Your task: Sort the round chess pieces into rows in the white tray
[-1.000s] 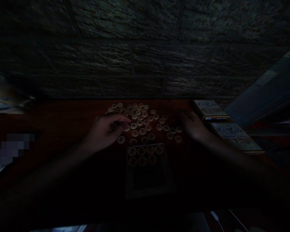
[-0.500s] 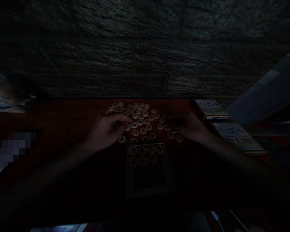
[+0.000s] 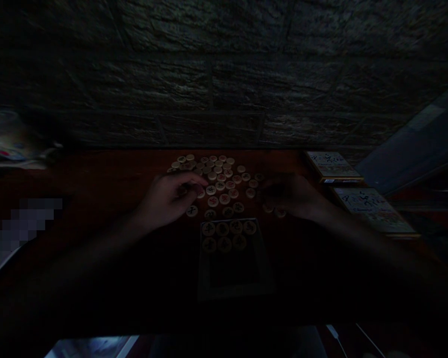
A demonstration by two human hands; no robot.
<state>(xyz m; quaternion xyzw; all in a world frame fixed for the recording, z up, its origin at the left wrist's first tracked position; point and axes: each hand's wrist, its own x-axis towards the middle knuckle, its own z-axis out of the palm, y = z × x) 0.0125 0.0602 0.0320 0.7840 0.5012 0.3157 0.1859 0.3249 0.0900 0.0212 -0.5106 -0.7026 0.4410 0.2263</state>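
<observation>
Right hand slid left onto the xiangqi pieces, curled, grip unclear; left hand half-curled beside them, box just below.

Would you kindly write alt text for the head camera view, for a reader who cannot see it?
In dim light, a person's left hand and right hand rest among round game pieces scattered on a dark red table. Nearer the camera, an open box holds seven pieces in two rows. Two printed boxes lie at right, below a stone wall.
</observation>
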